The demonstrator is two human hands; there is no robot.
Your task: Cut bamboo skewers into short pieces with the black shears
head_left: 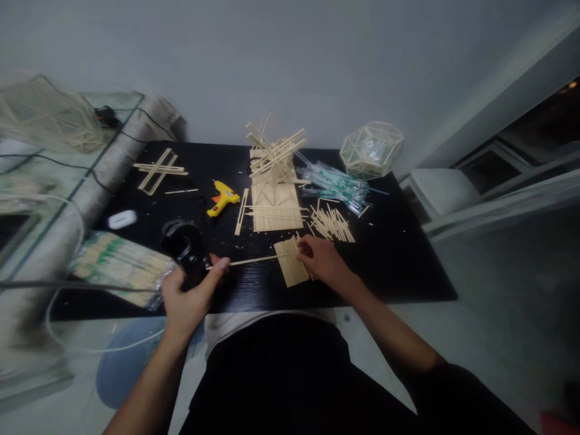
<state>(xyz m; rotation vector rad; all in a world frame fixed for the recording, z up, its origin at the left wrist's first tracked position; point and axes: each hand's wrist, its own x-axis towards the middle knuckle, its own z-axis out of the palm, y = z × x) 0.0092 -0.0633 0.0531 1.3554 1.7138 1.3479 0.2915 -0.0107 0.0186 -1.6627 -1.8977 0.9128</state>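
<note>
My left hand (193, 299) is closed around a black hand tool (185, 248), whose exact kind is blurred. A thin wooden stick (254, 261) runs from the tool and my left thumb across to the right. Its far end lies over a flat mat of sticks (290, 269) near the table's front edge. My right hand (319, 260) is over the right side of this mat, fingers curled and pinched close to the stick's far end. What sits between those fingertips is hidden.
A stick structure (276, 157) stands on a larger stick panel (276, 220). Around them on the black table (385, 254) are a yellow glue gun (222, 198), cut sticks (333, 223), plastic wrappers (335, 184), a packet of sticks (122, 266), a white case (122, 219) and a polyhedral frame (372, 148).
</note>
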